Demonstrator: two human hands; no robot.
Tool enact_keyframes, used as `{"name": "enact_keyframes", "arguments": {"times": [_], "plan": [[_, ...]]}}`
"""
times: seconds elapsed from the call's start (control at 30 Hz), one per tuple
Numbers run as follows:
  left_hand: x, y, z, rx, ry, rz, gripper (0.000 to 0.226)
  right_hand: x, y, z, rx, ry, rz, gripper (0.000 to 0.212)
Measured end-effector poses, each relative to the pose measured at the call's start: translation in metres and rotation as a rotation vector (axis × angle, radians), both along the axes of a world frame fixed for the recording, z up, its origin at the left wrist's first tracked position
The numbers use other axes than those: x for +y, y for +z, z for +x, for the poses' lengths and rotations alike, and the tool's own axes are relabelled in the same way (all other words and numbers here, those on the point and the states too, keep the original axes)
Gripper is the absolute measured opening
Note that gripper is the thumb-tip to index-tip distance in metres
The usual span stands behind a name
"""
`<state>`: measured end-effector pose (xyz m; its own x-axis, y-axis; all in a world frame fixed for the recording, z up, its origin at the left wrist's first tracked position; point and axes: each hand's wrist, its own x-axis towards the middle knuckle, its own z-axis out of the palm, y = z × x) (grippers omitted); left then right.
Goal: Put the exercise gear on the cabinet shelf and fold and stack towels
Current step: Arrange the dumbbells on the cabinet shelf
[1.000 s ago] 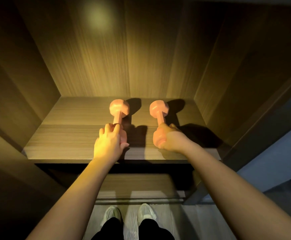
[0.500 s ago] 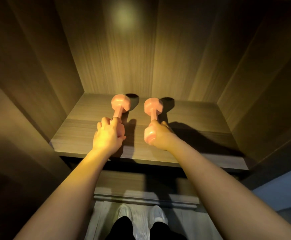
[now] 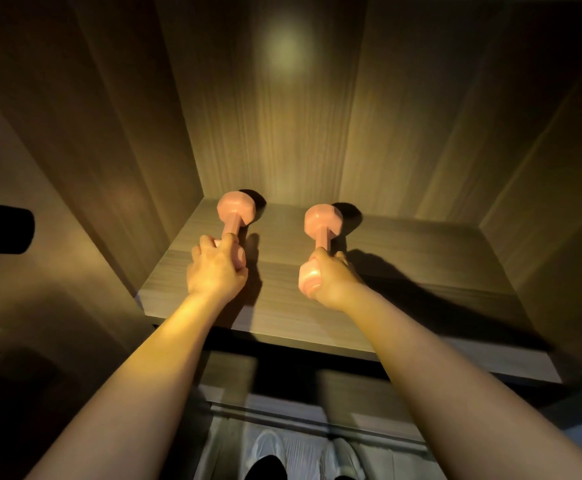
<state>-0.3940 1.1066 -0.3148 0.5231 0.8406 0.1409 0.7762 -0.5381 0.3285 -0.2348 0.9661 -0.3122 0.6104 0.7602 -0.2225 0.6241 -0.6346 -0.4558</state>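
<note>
Unchanged from before, the left hand [image 3: 215, 271] curls over the near head of the left dumbbell [image 3: 236, 211], and the right hand [image 3: 334, 282] grips the near end of the right dumbbell [image 3: 322, 221]. Both lie on the cabinet shelf [image 3: 421, 271], long axes running toward its back panel [image 3: 282, 133].

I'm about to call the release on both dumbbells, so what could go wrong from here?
1. The right hand grips the right dumbbell by its near head; I cannot tell whether that end rests on the shelf, so letting go might drop it.
2. The left dumbbell, under the left hand, lies close to the cabinet's left wall; a nudge could knock it against that.
</note>
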Motion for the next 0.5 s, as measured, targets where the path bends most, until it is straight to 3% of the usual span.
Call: {"name": "enact_keyframes", "arguments": {"times": [0.2,0.37,0.43,0.5], "plan": [[0.029,0.003,-0.001,0.066,0.036,0.025,0.071,0.014,0.003,-0.005,0.002,-0.06,0.089,0.051],[0.052,0.005,0.002,0.193,0.039,0.114,0.078,0.018,0.013,-0.009,0.143,-0.054,0.076,0.049],[0.057,0.003,0.003,0.216,0.044,0.141,0.075,0.019,0.016,-0.011,-0.013,0.07,0.049,0.048],[0.063,0.002,0.004,0.241,0.041,0.184,0.07,0.024,0.014,-0.009,-0.039,0.113,0.056,0.049]]}}
